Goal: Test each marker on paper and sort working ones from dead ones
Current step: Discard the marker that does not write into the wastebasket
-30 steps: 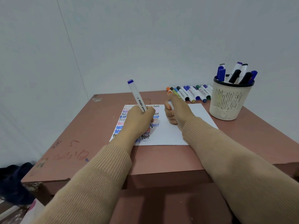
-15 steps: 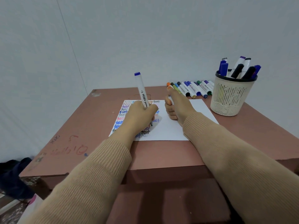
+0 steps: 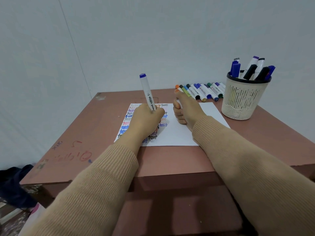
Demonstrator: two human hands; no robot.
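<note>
Centrally, we are gripping a blue-capped marker upright in our left hand, tip down on the paper beneath both hands. Our right hand is closing around something white, unidentifiable. Beyond it are lying sorted markers and a basket.

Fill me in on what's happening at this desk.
A person is testing markers. The left hand holds a blue-capped marker tip-down on the paper, already covered with coloured "test" words. The right hand grips what looks like its cap. More markers lie in a row behind; others stand in the basket.
</note>
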